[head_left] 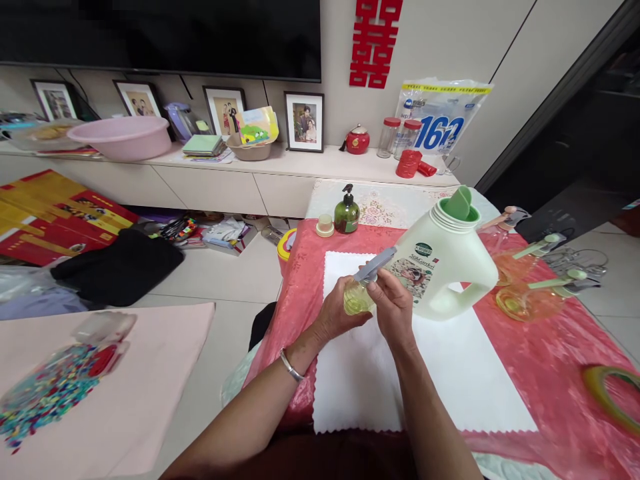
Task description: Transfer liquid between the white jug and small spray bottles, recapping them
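Note:
Above the white scalloped mat (355, 387), my left hand (333, 310) is closed around a small clear pump bottle (356, 300) with yellowish liquid in it. The bottle leans, and its grey pump head (376, 263) points up to the right. My right hand (395, 303) is closed at the bottle's neck, thumb and fingers against the base of the head. Just beyond my right hand stands a large pale green detergent jug (435, 260) with a green spout in its open mouth. A dark green pump bottle (347, 213) and a pale cap (325, 225) are farther back.
Several spray bottles with orange liquid (533, 300) stand to the right on the red plastic cover (510, 320). A tape roll (615, 397) lies near the right edge. On the left, colourful beads (55, 393) cover part of a pink table (165, 360). A cabinet (210, 177) runs behind.

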`<state>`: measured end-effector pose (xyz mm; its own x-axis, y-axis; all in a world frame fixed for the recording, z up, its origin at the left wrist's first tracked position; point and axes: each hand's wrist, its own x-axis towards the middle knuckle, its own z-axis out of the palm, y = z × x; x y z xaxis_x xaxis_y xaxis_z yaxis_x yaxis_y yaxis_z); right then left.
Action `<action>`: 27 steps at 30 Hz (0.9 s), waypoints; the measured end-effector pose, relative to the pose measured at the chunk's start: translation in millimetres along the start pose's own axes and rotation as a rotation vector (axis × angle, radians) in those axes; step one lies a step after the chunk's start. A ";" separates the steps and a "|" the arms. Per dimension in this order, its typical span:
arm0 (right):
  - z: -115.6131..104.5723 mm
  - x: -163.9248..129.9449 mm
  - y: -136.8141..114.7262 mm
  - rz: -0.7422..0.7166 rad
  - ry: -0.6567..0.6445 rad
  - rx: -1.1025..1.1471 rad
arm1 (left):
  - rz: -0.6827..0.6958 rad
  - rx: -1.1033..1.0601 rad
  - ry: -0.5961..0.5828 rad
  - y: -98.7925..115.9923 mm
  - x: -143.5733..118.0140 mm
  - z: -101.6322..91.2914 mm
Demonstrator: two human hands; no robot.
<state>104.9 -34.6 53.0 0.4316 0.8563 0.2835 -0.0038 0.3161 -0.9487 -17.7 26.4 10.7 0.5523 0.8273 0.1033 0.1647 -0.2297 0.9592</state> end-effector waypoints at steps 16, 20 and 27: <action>15.7 -8.2 -10.8 -0.007 0.121 -0.188 | 0.023 0.008 0.026 4.0 -0.4 0.4; 19.0 -10.5 3.3 0.007 0.210 -0.189 | 0.003 0.002 0.022 7.4 -0.2 -0.2; 18.7 -12.5 3.5 0.007 0.189 -0.176 | -0.001 -0.014 0.017 6.5 0.8 -0.1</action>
<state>82.6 -36.5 48.7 0.5932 0.7615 0.2612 0.1428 0.2198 -0.9650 -16.3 25.6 17.1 0.5383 0.8360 0.1063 0.1542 -0.2218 0.9628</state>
